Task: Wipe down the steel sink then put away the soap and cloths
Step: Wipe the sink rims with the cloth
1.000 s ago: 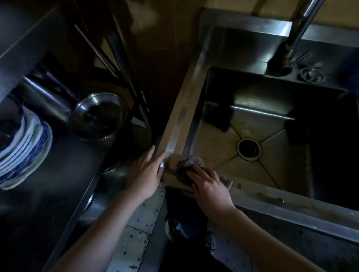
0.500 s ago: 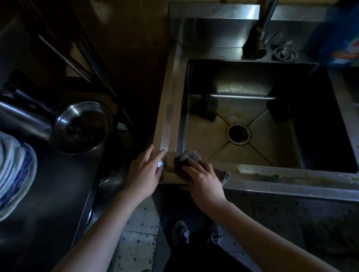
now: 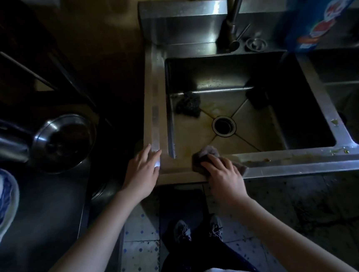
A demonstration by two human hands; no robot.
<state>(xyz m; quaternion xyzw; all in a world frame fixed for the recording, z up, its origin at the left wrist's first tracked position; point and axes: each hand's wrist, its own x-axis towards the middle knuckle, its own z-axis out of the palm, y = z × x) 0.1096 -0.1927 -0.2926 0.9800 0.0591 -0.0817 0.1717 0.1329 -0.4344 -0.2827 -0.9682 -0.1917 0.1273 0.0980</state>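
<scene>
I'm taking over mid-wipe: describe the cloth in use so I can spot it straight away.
Find the steel sink with the round drain. On its near rim, by the left corner, the right hand holds down a brownish cloth. Unlike the dark scrubber and dark block at the basin's back, it lies on the rim under fingers.

Two hands (image 3: 141, 173) (image 3: 224, 176), one cloth (image 3: 206, 152), two dark scrubbers (image 3: 187, 104) (image 3: 257, 99), one faucet (image 3: 232, 22), one drain (image 3: 224, 126).

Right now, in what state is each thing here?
sink: front rim smeared, basin stained.
left hand: open, flat on the sink's corner.
right hand: holds the cloth on the front rim.
cloth: bunched under the fingers.
drain: open, unplugged.
faucet: no water running.
scrubber: lying in the basin's far left corner.
</scene>
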